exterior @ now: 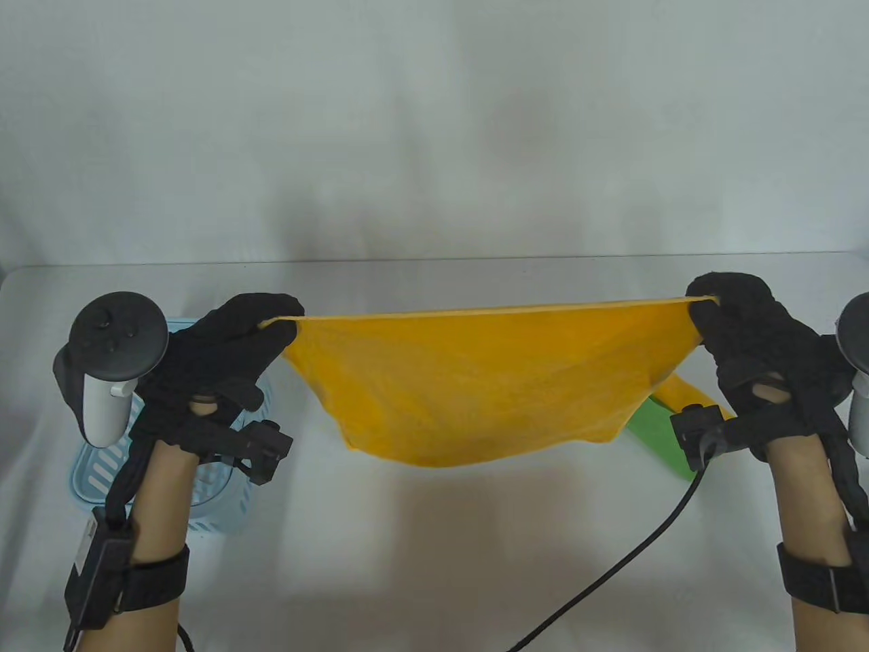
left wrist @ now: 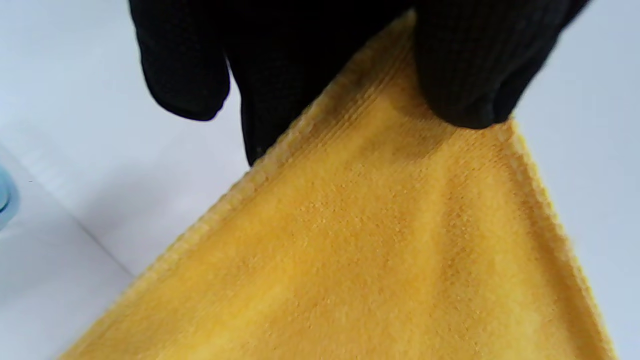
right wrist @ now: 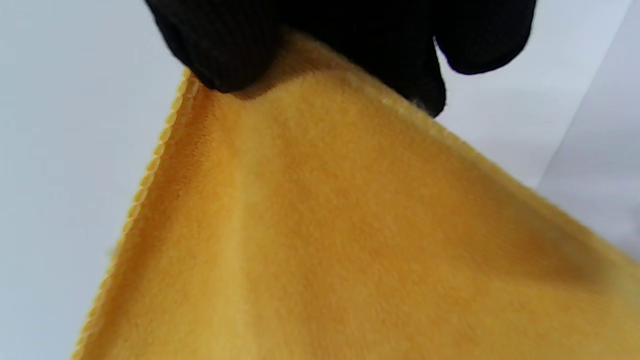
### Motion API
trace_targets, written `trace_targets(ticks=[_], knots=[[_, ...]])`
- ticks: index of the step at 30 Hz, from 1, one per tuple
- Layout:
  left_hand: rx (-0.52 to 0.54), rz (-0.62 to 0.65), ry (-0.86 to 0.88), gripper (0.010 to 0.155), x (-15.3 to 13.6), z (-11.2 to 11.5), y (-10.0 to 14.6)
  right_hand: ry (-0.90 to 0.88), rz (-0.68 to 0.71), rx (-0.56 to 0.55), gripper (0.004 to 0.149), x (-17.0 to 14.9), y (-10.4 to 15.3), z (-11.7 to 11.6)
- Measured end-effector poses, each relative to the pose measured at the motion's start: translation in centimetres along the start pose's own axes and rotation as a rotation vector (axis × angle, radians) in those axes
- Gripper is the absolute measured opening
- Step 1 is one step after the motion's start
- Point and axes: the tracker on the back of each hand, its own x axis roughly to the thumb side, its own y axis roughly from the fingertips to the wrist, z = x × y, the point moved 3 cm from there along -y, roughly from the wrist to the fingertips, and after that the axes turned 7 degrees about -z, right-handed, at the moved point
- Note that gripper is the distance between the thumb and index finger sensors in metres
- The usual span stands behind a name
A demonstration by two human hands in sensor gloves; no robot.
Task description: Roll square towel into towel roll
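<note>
Pinching opposite corners, the left hand [exterior: 227, 353] and right hand [exterior: 753, 339] are stretching a fuzzy orange towel [exterior: 489, 380]. Between them it is sagging, its ribbed hem taut.

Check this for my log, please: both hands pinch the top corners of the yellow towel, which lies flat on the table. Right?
Not quite. The left hand and right hand do pinch the top corners of the yellow towel, but the table view shows it stretched between them in the air, its lower edge sagging, not lying flat on the table.

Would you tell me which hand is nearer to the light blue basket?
Left. The left hand hovers over the light blue basket; the right hand is far across the table, pinching the yellow towel.
</note>
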Motion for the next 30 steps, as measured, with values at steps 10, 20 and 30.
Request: trace_targets(ticks=[10, 20, 30], knots=[[0.013, -0.047, -0.068, 0.042, 0.1, -0.6, -4.0, 0.069, -0.024, -0.066, 0.037, 1.0, -2.9, -0.8], [0.01, -0.353, -0.201, 0.04, -7.6, 3.6, -11.3, 0.303, -0.196, -0.205, 0.037, -5.3, -11.5, -7.3], [0.045, -0.225, -0.174, 0.041, -2.7, 1.2, -10.0, 0.131, -0.153, -0.161, 0.037, -2.7, -11.0, -5.2]])
